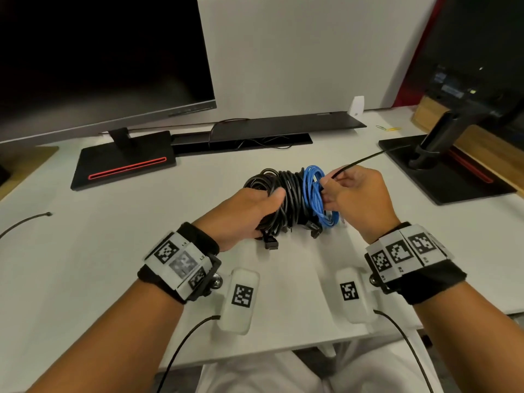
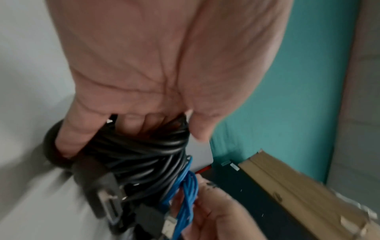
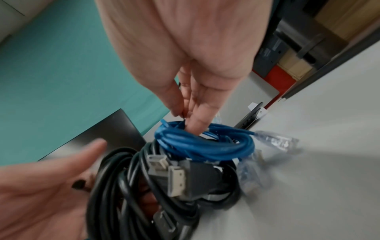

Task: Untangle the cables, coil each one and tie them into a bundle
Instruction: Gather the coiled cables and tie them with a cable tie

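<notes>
Several black cable coils and a blue cable coil are stacked side by side into one bundle, held just above the white desk. My left hand grips the black coils, thumb over the top. My right hand pinches a thin black wire between thumb and forefinger beside the blue coil. The wire runs off to the upper right. Grey connector plugs hang from the black cables. The wrist views are blurred.
A dark monitor on a black base stands at the back left. A second monitor stand is at the right, with a wooden box behind it. A loose black cable end lies at the left.
</notes>
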A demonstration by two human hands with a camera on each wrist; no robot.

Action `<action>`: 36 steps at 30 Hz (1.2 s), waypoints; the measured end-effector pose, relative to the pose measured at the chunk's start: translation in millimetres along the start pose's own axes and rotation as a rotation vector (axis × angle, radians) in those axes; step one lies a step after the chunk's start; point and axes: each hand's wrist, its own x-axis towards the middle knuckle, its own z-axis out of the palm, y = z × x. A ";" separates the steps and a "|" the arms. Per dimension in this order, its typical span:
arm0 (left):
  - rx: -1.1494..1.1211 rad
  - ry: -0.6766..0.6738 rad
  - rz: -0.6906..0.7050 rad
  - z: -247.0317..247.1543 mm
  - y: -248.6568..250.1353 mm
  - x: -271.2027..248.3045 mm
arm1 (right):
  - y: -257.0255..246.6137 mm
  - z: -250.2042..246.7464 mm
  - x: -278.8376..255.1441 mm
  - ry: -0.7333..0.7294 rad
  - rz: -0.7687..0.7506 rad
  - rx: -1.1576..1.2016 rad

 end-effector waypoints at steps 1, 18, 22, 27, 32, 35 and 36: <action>-0.023 -0.044 0.020 -3.2 -2.1 -0.1 | 0.5 -0.5 1.1 0.001 0.008 0.012; 0.638 0.512 0.447 -15.3 -1.6 6.4 | 1.1 -4.8 13.4 -0.002 -0.168 -0.118; 0.283 0.521 0.413 -19.6 -5.8 12.2 | -6.0 -6.1 14.3 -0.072 -0.256 0.066; -0.160 0.459 0.373 -11.9 -11.2 15.1 | -17.2 0.9 16.1 -0.163 -0.110 0.332; -0.272 0.434 0.426 -6.9 -12.7 17.1 | -26.1 0.1 16.9 -0.312 -0.065 0.338; -0.219 0.424 0.459 -8.5 -13.1 17.8 | -27.1 3.5 12.5 -0.297 -0.239 0.049; -0.187 0.423 0.472 -9.1 -12.9 17.7 | -26.8 5.3 11.8 -0.299 -0.268 0.016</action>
